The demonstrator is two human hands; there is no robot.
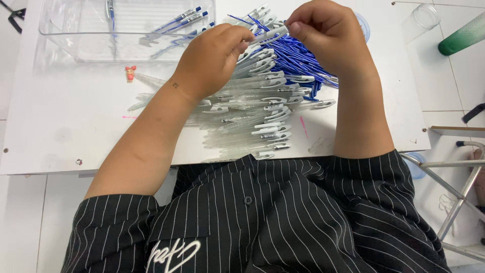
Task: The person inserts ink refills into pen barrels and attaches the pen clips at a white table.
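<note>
My left hand [214,58] and my right hand [328,33] meet over a white table [65,116], both pinching one clear pen barrel [270,35] with a white clip between their fingertips. Under the hands lies a heap of clear pen barrels [257,114] with white clips, spread toward the table's near edge. Behind it is a pile of blue refills [298,60], partly hidden by my right hand. My striped black shirt fills the bottom of the view.
A clear plastic tray [76,30] with several finished blue pens [184,17] stands at the back left. A small red figure [131,73] sits by it. A clear cup [422,20], a green bottle [462,35] and a metal frame [454,187] are on the right.
</note>
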